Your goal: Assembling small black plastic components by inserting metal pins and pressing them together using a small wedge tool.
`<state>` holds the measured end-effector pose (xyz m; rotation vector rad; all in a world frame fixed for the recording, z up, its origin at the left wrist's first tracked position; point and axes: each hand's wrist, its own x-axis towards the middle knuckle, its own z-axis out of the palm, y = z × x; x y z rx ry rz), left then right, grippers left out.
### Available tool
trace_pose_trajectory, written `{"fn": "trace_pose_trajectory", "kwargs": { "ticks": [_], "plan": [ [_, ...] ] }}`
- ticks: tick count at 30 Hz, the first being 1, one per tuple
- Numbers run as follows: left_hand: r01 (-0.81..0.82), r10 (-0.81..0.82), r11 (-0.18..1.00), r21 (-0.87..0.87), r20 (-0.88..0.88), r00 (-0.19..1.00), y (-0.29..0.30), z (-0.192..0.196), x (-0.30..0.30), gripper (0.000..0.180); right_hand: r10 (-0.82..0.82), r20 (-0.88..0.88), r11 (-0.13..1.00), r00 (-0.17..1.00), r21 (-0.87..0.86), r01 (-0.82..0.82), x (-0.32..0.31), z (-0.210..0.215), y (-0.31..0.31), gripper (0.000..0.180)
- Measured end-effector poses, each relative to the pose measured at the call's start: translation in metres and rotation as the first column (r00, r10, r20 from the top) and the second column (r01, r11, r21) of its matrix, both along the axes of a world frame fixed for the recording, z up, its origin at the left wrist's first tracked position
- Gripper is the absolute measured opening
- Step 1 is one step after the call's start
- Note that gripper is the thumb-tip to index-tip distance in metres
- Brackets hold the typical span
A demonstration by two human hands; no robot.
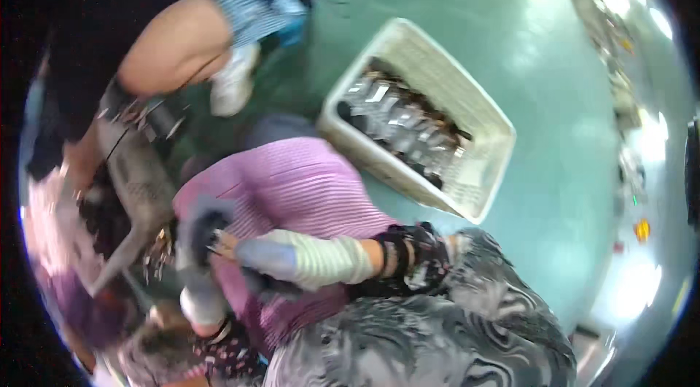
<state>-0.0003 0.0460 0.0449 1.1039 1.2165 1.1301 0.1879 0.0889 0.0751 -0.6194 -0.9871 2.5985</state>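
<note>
Over a pink ribbed cloth (306, 175) on my lap, my two gloved hands are close together. My right hand (270, 257), in a grey and white glove, reaches in from the right with bent fingers, pinching around a small dark piece (216, 237) that is too blurred to name. My left hand (204, 237), in a dark grey and white glove, comes up from below and closes around the same spot. Motion smears its fingers, and the gloves hide most of what they hold.
A white plastic crate (496, 161) stands on the green floor (561, 95), partly filled with rows of shiny grey and brown parts (408, 124). A grey basket (138, 175) with dark pieces is at left. Another person's leg (179, 40) and white shoe (235, 84) are beyond it.
</note>
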Motion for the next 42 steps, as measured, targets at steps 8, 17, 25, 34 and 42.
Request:
{"fn": "trace_pose_trajectory", "kwargs": {
  "ticks": [8,17,25,34,42],
  "plan": [
    [0.070,-0.172,0.980,0.187,0.613,0.771,0.015,-0.032,-0.066,0.066,-0.836,0.178,0.413,0.520,0.827,0.381,0.135,-0.061,0.065,0.023],
    [-0.247,0.254,0.967,-0.061,0.207,0.945,0.016,-0.052,-0.101,0.064,-0.696,0.693,0.683,-0.188,0.558,-0.472,0.335,-0.199,0.042,0.027],
    [-0.247,0.231,0.967,-0.067,-0.191,0.954,0.050,-0.049,-0.063,0.072,-0.545,0.765,0.667,-0.343,0.644,0.376,0.444,-0.334,-0.047,0.027],
    [-0.006,-0.035,0.984,-0.177,-0.227,0.973,0.056,-0.063,-0.102,0.072,-0.363,0.839,0.673,-0.406,0.538,0.508,0.469,-0.401,-0.052,0.034],
    [-0.079,0.018,0.975,-0.207,-0.281,0.959,0.076,-0.061,-0.017,0.070,-0.132,0.863,0.936,-0.487,0.269,0.225,0.564,-0.425,-0.043,0.041]
  ]
}}
